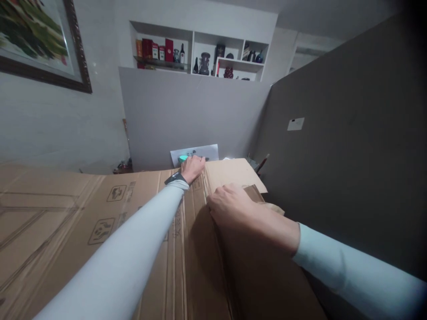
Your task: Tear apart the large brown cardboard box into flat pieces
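A large brown cardboard sheet (pixel 140 240) with printed symbols and long fold lines fills the lower view. My left hand (pixel 193 169), with a dark watch on its wrist, is closed at the far end of a raised fold; its fingertips are partly hidden. Nearer to me, my right hand (pixel 231 204) has its fingers curled around the cardboard's right-hand folded edge. A paler cardboard flap (pixel 230 173) lies just beyond the right hand, and a torn-looking brown piece (pixel 255 194) shows behind it.
Grey partition panels stand ahead (pixel 193 106) and at the right (pixel 347 146), close to my right arm. A white printed sheet (pixel 210 152) and a turquoise item (pixel 183 158) are past the cardboard. Shelves (pixel 230 33) with vases and boxes are set in the back wall.
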Demonstrator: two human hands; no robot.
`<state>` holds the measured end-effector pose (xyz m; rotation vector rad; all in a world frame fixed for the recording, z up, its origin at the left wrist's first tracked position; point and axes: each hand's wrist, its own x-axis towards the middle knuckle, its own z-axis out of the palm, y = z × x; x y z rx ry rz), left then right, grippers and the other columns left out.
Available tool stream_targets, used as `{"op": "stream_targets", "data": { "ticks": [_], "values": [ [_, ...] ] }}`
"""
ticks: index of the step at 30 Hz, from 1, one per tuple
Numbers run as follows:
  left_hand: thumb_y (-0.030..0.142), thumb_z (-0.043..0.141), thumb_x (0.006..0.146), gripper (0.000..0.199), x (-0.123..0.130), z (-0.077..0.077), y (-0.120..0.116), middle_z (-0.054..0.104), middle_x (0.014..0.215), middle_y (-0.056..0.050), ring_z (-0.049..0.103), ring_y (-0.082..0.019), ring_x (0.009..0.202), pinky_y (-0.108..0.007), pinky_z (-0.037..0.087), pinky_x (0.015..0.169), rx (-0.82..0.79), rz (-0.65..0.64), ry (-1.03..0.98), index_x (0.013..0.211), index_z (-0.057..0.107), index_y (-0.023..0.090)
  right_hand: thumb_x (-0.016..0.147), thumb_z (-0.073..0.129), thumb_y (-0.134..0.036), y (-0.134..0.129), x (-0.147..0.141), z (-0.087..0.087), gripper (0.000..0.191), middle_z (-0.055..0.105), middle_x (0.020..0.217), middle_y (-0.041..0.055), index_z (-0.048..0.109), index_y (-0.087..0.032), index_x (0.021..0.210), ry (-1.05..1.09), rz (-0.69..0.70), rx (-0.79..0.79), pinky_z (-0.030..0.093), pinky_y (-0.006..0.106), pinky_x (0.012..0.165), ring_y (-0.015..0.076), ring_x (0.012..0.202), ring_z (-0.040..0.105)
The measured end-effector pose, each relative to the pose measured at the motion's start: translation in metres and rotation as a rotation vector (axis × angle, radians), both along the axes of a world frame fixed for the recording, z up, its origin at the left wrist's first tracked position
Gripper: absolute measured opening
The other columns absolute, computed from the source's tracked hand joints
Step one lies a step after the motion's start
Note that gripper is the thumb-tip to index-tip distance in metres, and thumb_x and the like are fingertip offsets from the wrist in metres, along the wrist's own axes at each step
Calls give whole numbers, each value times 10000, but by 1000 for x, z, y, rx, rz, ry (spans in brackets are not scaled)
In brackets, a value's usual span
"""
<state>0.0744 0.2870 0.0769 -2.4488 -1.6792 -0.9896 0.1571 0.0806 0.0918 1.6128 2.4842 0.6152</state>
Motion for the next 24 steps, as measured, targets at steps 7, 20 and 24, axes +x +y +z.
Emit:
{"op": "stream_targets", "data": {
  "ticks": [7, 20, 24],
  "values": [
    [477, 469, 1028, 404, -1, 3, 1, 685, 962, -92, 661, -234, 978, -470, 518, 949, 16, 6, -27, 959, 678, 138, 924, 547, -138, 6, 11, -7, 217, 697, 720, 102, 695, -154, 766, 44, 12, -23, 362, 305, 605, 210, 657, 629],
    [468, 473, 1030, 393, 1, 2, -2, 683, 963, -88, 660, -237, 990, -480, 515, 961, -21, 10, -51, 970, 683, 141, 818, 685, -511, -14, 115, -50, 368, 693, 913, 51, 641, -200, 1010, 1846, 91, -332, 507, 292, 691, 205, 752, 660],
    [476, 468, 1030, 397, 3, 1, -4, 682, 955, -86, 659, -234, 984, -473, 516, 955, -23, 15, -40, 975, 682, 146, 949, 331, -662, -5, 70, -85, 623, 614, 1341, 157, 527, -186, 1301, 2075, 294, -246, 494, 408, 973, 285, 1180, 617]
  ]
}}
